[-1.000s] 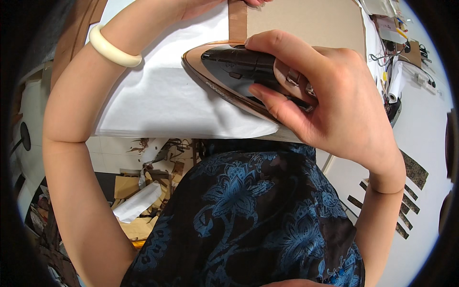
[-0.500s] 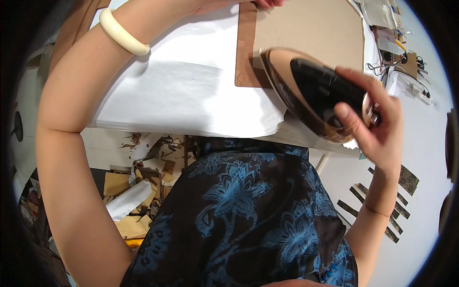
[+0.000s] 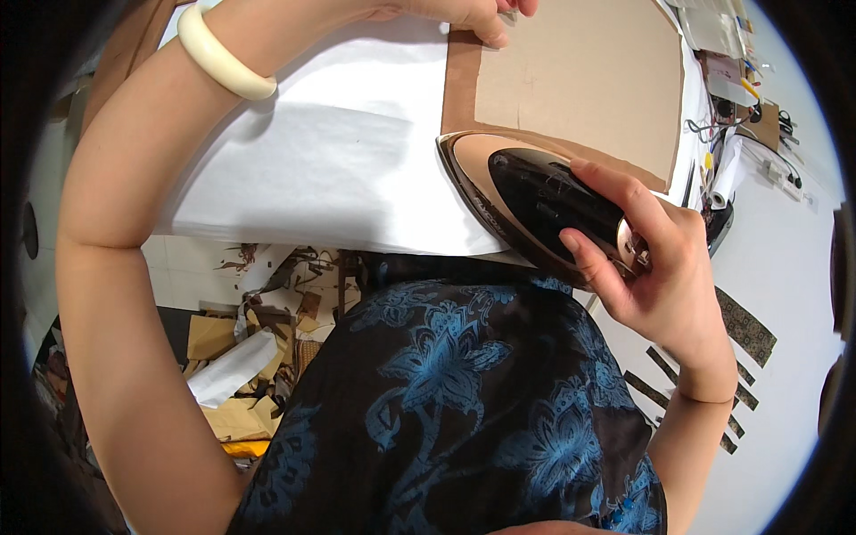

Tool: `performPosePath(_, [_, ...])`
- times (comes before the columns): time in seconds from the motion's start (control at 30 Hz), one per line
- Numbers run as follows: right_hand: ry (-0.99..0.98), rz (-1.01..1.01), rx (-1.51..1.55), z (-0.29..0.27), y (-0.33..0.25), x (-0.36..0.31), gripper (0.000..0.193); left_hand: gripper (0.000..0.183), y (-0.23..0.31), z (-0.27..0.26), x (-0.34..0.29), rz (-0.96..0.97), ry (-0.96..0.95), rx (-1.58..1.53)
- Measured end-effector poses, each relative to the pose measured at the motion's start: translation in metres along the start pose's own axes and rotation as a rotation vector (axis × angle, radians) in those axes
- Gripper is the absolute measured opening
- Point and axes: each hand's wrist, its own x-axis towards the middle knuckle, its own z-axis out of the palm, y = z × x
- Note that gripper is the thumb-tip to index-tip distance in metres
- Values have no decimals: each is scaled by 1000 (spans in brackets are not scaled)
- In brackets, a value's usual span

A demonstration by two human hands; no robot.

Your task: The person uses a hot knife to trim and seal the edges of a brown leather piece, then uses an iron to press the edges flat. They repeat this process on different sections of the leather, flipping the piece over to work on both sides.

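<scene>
A clothes iron [image 3: 544, 201], black on top with a copper-coloured body, is gripped by my right hand [image 3: 660, 267], its fingers wrapped round the handle. Its pointed tip lies at the near left corner of a brown sheet [image 3: 461, 85]. On that sheet lies a beige board [image 3: 580, 80], leaving a brown border round it. At the top edge, my left hand [image 3: 464, 16] reaches over the sheet's left border. Its fingers close round a small greyish thing whose kind I cannot make out; the picture's edge cuts off part of the hand.
White paper [image 3: 303, 169] covers the table under the work. Cords and a power strip [image 3: 783, 180] lie at the far right, near a white roll [image 3: 727, 174]. Dark patterned strips [image 3: 664, 370] lie at the right. Scraps [image 3: 236, 415] are piled below left.
The iron has moved left and nearer me, to the sheet's near edge. My left hand has come further into view, and the sheet and board have shifted slightly nearer.
</scene>
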Motion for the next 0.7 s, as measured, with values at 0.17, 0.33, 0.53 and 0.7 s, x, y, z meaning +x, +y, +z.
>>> performPosePath(0.17, [36,28,-26,-4,0,-1,41,31,7,4,6,-12,17,55])
performPosePath(0.33, [84,24,14,-1,-6,3,39,30,-6,2,17,79,-17,74])
performPosePath(0.53, [96,-61,62,-1,6,12,37,28,-16,-6,5,106,41,56])
performPosePath(0.7, [148,47,117,-2,35,-6,40,26,-16,2,27,153,-33,68])
